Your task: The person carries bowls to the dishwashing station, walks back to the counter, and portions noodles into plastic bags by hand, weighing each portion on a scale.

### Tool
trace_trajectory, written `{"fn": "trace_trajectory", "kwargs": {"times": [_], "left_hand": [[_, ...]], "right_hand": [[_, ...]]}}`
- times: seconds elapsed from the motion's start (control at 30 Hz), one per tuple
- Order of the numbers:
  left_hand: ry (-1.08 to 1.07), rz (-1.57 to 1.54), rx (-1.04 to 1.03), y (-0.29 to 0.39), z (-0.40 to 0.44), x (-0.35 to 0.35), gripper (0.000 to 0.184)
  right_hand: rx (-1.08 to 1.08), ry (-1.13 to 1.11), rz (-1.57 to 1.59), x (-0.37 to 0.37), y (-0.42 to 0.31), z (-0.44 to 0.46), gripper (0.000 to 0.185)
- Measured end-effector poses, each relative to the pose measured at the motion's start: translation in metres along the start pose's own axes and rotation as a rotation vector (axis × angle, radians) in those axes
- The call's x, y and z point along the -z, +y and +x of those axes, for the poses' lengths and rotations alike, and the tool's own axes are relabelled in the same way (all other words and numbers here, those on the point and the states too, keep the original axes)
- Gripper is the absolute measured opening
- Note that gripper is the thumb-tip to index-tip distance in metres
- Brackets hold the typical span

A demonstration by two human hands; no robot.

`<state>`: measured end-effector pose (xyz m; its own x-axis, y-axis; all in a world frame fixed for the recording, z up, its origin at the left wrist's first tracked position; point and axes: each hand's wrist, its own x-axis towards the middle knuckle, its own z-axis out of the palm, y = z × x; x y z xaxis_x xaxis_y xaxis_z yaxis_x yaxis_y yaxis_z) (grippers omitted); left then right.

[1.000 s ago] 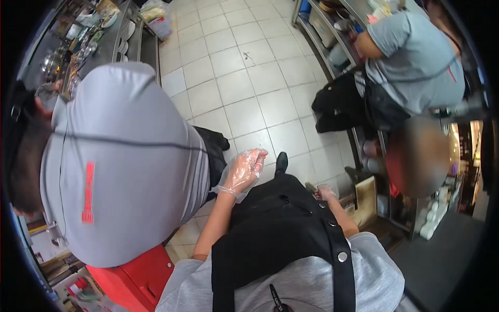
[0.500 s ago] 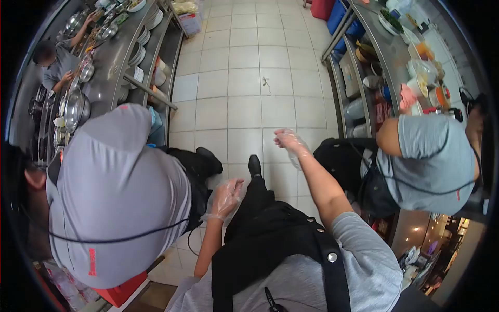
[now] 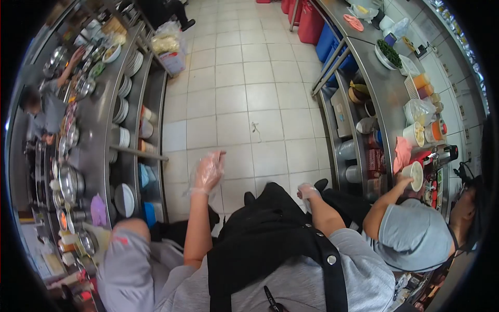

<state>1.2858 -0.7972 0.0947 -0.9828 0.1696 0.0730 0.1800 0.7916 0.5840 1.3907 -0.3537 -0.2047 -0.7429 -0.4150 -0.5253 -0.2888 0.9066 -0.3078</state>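
My left hand [image 3: 209, 171] wears a loose clear plastic glove and hangs over the floor tiles [image 3: 236, 99], left of my black apron [image 3: 270, 229]. Its fingers are loosely bent and somewhat apart, with nothing between them. Right of the apron, lower down, my right hand [image 3: 309, 191] is also in a clear glove; its fingers are curled in and nothing shows in them. Neither hand touches a counter or an object.
Steel counter [image 3: 99, 130] at left bears bowls; stacked plates [image 3: 123, 112] fill its shelves. The right counter [image 3: 382, 88] bears greens [image 3: 389, 54] and tubs. A person [image 3: 416, 234] there holds a white tub [image 3: 414, 177]. Another person [image 3: 125, 260] is close at left. Debris [image 3: 255, 128] dots the floor.
The view has moved forward between the counters. The close person at left has dropped to the lower edge. My right hand, stretched forward half a second ago, is back beside the apron.
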Motion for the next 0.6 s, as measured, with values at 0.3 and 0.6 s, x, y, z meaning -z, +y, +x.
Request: {"fn": "trace_trajectory", "kwargs": {"times": [0.3,0.6], "left_hand": [[-0.175,-0.178,0.23,-0.15,0.224,-0.161,0.026],[-0.837,-0.846,1.323,-0.319,0.089,-0.018,0.021]], "right_hand": [[-0.813,-0.023,1.533,0.003,0.165,0.099,0.015],[-0.668,0.165,1.368,0.331,0.228,0.33,0.019]]}}
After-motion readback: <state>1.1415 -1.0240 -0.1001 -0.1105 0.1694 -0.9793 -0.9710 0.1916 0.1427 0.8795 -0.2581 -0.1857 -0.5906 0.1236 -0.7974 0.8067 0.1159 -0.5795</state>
